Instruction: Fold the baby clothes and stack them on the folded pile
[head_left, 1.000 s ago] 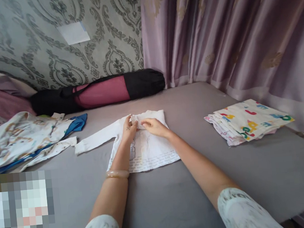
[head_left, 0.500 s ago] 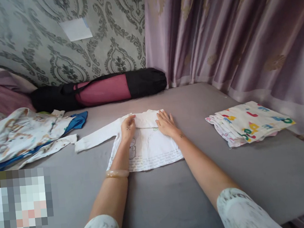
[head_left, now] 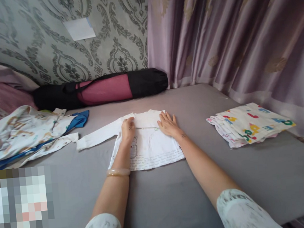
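Observation:
A small white long-sleeved shirt (head_left: 160, 148) lies flat on the grey bed sheet, with a line drawing and rows of print near its hem. One sleeve stretches out to the left, and the other is folded across the chest. My left hand (head_left: 128, 129) is closed on the shirt at the left end of the folded sleeve, its fingertips partly hidden. On the right shoulder, my right hand (head_left: 168, 124) rests flat with its fingers spread, pressing on the fold.
To the left lies a loose pile of patterned clothes (head_left: 33, 128) with blue fabric. A folded stack of printed clothes (head_left: 256, 121) sits at right. Along the wall is a long black and pink bag (head_left: 104, 89). Purple curtains (head_left: 201, 35) hang behind the grey bed sheet (head_left: 160, 205).
The view has shifted slightly. Both hands stay at nearly the same places on the shirt, and the folded sleeve looks unchanged.

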The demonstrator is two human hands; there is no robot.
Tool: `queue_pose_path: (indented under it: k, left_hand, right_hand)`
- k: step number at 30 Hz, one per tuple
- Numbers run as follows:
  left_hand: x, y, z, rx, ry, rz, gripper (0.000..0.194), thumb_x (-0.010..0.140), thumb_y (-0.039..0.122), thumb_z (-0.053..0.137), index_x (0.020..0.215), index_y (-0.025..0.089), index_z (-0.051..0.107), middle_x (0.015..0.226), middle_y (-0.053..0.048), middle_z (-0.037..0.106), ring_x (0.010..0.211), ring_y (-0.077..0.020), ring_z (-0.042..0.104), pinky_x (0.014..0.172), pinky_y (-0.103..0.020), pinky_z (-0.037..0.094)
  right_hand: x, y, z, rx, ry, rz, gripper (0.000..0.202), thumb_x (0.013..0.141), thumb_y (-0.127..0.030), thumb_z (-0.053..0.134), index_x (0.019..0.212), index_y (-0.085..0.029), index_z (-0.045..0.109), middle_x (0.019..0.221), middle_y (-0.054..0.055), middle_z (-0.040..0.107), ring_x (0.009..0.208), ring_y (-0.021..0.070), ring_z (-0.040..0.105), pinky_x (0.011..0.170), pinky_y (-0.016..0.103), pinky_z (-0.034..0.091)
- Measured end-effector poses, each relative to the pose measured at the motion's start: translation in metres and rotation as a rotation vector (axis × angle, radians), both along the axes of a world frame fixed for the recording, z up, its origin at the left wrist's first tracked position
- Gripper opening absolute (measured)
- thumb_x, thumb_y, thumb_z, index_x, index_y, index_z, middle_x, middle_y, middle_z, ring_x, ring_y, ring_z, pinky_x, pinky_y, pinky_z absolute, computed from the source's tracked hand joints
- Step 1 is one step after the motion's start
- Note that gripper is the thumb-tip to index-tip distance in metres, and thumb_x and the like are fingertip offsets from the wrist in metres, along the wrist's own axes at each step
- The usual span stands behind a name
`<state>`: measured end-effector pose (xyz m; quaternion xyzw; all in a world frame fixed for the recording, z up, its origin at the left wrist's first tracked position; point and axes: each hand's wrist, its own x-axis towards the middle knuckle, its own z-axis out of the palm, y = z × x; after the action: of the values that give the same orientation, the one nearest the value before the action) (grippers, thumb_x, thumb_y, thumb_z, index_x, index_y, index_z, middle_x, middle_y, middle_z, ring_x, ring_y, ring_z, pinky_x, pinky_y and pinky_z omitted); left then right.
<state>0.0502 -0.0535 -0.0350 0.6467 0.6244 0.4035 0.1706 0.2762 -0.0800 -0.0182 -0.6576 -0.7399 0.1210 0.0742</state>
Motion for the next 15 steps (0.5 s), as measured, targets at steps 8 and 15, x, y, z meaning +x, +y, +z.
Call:
queue_pose_path:
  k: [8,15]
  left_hand:
    - [-0.0005,0.0017,-0.0022,0.027,0.115,-0.064,0.046,0.073,0.006,0.042,0.112,0.020,0.063,0.111,-0.011,0.061,0.111,-0.0259,0.055,0.102,-0.036,0.038]
    - [-0.0004,0.0052,-0.0068,0.002,0.363,-0.082,0.052,0.069,0.002,0.041,0.117,0.016,0.058,0.112,-0.014,0.061,0.111,-0.0265,0.053,0.098,-0.040,0.038]
  right_hand:
    - [-0.0001,0.0033,-0.0028,-0.021,-0.038,-0.010,0.062,0.099,-0.042,0.017,0.153,-0.011,0.019,0.161,0.008,0.009,0.148,0.0247,0.004,0.116,0.056,0.003]
    - [-0.0014,0.0039,-0.0031,-0.034,-0.058,-0.020,0.063,0.099,-0.042,0.016,0.153,-0.010,0.019,0.161,0.008,0.008,0.148,0.0256,0.005,0.116,0.056,0.005]
